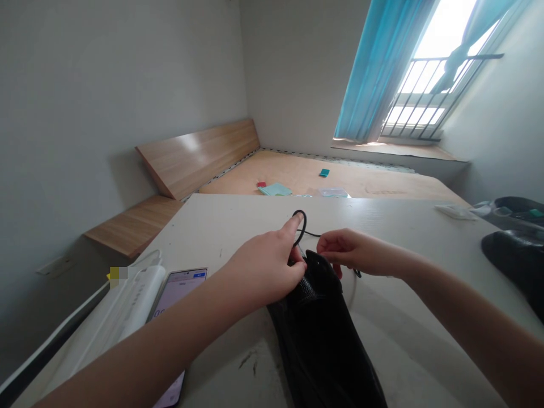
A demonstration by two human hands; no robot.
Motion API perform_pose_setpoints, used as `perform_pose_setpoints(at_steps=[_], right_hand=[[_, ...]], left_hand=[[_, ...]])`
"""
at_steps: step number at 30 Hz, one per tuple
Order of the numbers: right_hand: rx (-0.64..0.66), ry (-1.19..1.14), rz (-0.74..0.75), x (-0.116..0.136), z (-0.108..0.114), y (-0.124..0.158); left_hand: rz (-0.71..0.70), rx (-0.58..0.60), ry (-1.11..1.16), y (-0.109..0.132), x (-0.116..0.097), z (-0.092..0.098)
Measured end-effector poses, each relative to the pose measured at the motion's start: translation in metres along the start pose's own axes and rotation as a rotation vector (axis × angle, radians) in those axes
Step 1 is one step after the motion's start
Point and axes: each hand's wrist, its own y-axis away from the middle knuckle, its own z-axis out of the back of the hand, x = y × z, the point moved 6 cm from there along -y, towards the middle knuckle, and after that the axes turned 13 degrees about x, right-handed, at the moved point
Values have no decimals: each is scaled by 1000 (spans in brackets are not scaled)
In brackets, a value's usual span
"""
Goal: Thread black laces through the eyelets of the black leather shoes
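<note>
A black drawstring bag (323, 334) lies on the white table (238, 226) in front of me. My left hand (267, 266) grips the bag's gathered top edge, with its index finger stretched out through a loop of thin black cord (301, 218). My right hand (348, 252) is pinched on the same cord just right of the bag's mouth. The cord runs between the two hands and trails down past my right wrist.
A smartphone (178, 294) with its screen lit lies at the table's left, beside a white power strip (127, 306). Dark objects (516, 249) sit at the table's right edge. Beyond the table is a bare wooden bed platform (331, 181) with small coloured items.
</note>
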Motion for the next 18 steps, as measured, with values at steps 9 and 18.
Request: perform_pose_setpoints(at_steps=[9, 18], right_hand=[[31, -94, 29, 1, -2, 0], [-160, -25, 52, 3, 0, -4]], left_hand=[[34, 2, -61, 2, -6, 1], [57, -6, -83, -3, 1, -6]])
